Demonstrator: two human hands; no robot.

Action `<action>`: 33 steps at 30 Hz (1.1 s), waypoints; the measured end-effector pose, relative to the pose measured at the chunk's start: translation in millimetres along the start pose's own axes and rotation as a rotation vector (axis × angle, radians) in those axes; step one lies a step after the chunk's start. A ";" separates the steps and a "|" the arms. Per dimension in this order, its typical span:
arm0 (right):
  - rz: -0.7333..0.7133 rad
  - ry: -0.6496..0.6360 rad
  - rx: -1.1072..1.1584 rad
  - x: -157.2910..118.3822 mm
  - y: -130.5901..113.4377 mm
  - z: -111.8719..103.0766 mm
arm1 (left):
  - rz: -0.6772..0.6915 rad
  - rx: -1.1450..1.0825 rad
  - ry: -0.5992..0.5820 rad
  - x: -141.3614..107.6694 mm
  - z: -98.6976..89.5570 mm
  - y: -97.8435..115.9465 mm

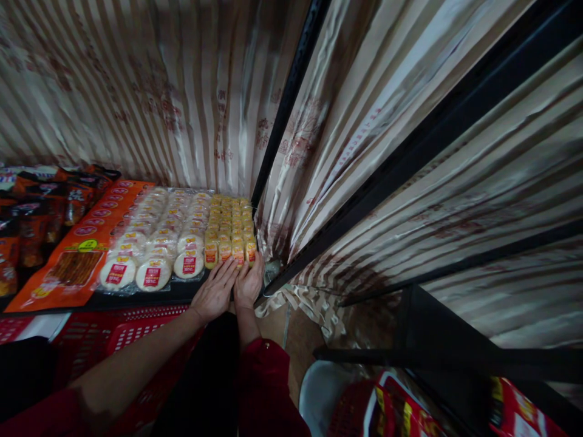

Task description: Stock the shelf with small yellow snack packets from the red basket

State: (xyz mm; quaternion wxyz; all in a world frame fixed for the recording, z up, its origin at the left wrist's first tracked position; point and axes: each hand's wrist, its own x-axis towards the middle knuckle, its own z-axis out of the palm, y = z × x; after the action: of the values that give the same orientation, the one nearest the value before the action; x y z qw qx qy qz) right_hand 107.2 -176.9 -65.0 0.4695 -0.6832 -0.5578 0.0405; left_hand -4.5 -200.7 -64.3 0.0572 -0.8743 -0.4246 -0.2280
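Several rows of small yellow wrapped snack packets (pixel 231 227) stand at the right end of a dark shelf (pixel 152 296). At the front of these rows, my left hand (pixel 216 290) lies with its fingers stretched out, the tips touching the packets. Close beside it, my right hand (pixel 248 280) rests with its fingers against the front right packets and the shelf's corner. Left of the yellow rows are lines of round white wrapped cakes (pixel 153 273) with red labels. My right thumb is partly hidden between the hands.
An orange snack bag (pixel 68 267) lies left of the cakes, with dark and orange packets (pixel 34 212) beyond. Red plastic baskets (pixel 86 346) stand below the shelf. Striped curtains (pixel 182 91) hang behind black posts (pixel 291 91). Red packages (pixel 392 406) and a pale bucket (pixel 319 388) sit lower right.
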 end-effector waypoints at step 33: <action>0.019 -0.014 -0.054 -3.5 -7.0 -6.8 | -0.040 0.015 -0.018 0.3 -2.9 4.2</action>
State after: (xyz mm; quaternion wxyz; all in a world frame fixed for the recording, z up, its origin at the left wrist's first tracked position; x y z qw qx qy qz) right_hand 104.7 -184.2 -58.1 0.4465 -0.7007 -0.5555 0.0344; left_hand -2.1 -204.0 -61.3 0.0552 -0.8673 -0.4440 -0.2180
